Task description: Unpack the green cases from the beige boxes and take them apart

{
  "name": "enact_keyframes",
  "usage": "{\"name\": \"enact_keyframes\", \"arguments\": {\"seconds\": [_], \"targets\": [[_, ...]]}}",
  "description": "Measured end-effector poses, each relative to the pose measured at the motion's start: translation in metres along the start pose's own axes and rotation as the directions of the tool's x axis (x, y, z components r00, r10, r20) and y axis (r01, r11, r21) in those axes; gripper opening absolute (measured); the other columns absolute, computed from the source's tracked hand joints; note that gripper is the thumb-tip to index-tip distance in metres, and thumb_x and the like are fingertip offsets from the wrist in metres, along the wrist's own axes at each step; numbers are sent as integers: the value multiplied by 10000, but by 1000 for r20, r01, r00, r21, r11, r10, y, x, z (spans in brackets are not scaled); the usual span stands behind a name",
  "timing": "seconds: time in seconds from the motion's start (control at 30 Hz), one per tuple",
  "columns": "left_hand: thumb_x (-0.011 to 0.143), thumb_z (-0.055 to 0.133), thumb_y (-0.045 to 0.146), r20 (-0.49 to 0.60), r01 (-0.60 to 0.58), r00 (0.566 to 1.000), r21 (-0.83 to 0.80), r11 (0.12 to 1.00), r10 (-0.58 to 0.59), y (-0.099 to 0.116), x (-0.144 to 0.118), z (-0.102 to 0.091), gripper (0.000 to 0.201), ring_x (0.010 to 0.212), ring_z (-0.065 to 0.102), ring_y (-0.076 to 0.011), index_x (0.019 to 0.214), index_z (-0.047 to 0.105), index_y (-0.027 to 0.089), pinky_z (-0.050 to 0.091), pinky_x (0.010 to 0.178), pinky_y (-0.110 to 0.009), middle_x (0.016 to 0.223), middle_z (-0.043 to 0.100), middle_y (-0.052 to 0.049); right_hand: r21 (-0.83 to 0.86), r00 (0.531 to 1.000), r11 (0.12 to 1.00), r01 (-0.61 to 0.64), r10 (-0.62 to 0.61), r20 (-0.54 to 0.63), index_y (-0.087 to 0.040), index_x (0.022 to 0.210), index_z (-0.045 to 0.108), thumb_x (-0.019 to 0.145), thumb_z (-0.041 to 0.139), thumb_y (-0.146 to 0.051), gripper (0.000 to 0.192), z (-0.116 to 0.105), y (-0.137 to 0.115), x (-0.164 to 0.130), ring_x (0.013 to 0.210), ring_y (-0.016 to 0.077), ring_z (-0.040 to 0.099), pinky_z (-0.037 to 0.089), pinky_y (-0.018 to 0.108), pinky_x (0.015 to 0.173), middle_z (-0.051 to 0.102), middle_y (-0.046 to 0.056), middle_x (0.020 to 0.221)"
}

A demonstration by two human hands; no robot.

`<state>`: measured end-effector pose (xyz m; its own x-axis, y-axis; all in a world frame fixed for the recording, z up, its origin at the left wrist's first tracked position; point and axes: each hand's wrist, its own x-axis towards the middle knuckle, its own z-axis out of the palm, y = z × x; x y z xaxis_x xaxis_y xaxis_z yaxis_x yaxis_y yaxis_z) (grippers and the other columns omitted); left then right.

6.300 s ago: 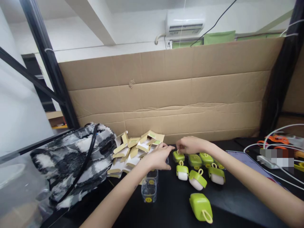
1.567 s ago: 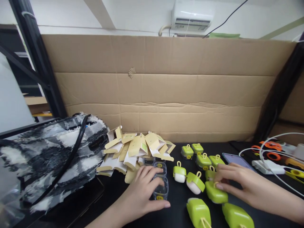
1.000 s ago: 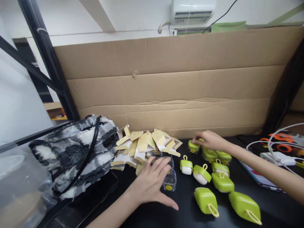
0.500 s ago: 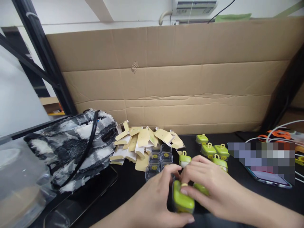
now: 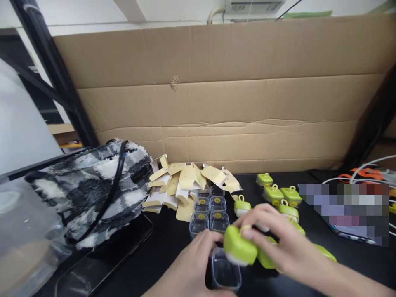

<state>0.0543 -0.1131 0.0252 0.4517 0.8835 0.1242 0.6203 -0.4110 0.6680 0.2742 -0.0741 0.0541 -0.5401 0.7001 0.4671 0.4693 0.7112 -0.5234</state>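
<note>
A small box (image 5: 239, 244) with a green lid, white lower part and loop on top is pinched in my right hand (image 5: 276, 235). It is tilted, just above a clear plastic cup (image 5: 226, 272). My left hand (image 5: 193, 258) curls round that cup from the left, fingers at its far side and thumb at the near side. More clear cups (image 5: 199, 222) with round yellow stickers stand in two columns beyond my left hand. Beneath and beyond my right hand sit more green-lidded boxes (image 5: 273, 194), one (image 5: 267, 255) partly covered by the fingers.
Opened cream cardboard packs (image 5: 188, 177) lie heaped against the cardboard wall (image 5: 216, 103). To the left are a shaggy grey-and-black bag (image 5: 95, 185), a dark flat tray (image 5: 105, 255) and a translucent tub (image 5: 24, 239). White cables (image 5: 361, 169) and orange scissor-like handles (image 5: 365, 173) lie at right.
The green-lidded box has come up out of the clear cup, lifted by my right hand. My left hand stays on the cup, now visible below. The view has tilted slightly.
</note>
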Motion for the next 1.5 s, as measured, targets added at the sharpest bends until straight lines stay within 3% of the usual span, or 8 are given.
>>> {"name": "enact_keyframes", "arguments": {"seconds": [0.17,0.33,0.5,0.63,0.83,1.03,1.33,1.5], "targets": [[634,787,458,16,-197,978,381,903,207,4,-5,-21,477,835,584,-241,980,594,192,462,750,-348,924,647,-43,-311,979,945,-101,40,-198,-253,843,574,916,429,-460,263,-41,49,24,850,234,642,443,395,798,706,33,910],[645,778,425,70,-261,961,552,792,269,-3,-9,-33,447,860,573,-247,983,607,189,450,770,-354,920,647,-42,-423,990,897,-124,81,-118,-247,849,595,886,452,-422,229,-52,100,38,868,278,651,409,473,852,725,50,895],[760,649,259,62,-310,930,659,685,362,-25,-6,-22,203,737,553,-216,947,581,216,424,627,-301,854,625,-27,-478,989,868,-136,148,-12,-246,812,639,852,532,-384,179,-43,112,34,1007,301,625,392,514,894,718,40,989],[761,520,68,15,-224,957,671,707,289,-30,-11,-24,261,780,589,-203,953,568,238,459,672,-275,936,623,-26,-500,979,852,-156,201,37,-237,902,652,902,515,-372,192,-57,111,42,991,239,632,431,466,906,705,30,1001],[670,647,168,5,-68,997,510,857,77,-21,-22,-39,398,792,651,-199,1047,544,242,509,612,-229,1154,546,-58,-552,927,780,-294,373,34,-194,1099,595,920,545,-324,227,-91,146,69,972,195,609,507,405,838,606,64,1155],[630,691,152,-46,53,998,521,852,-34,-13,-21,-40,497,994,615,-276,1096,538,231,526,696,-278,1146,549,-61,-482,881,776,-406,473,20,-185,1115,589,913,555,-326,249,-84,176,71,944,204,618,528,383,792,605,52,1146],[658,655,152,-22,20,1000,451,892,-12,-19,-19,-39,640,1094,575,-273,1252,446,268,545,799,-323,1259,517,-74,-152,922,949,-276,217,-320,-160,1040,545,966,427,-375,256,-73,115,61,859,166,631,528,335,758,639,62,994],[665,716,265,-20,46,999,391,919,-41,4,-20,-44,700,1187,499,-314,1293,405,253,467,963,-449,1323,470,-100,-25,971,994,-110,102,-218,-214,869,539,924,462,-408,216,-46,38,41,737,156,606,499,268,659,633,17,810]]}}
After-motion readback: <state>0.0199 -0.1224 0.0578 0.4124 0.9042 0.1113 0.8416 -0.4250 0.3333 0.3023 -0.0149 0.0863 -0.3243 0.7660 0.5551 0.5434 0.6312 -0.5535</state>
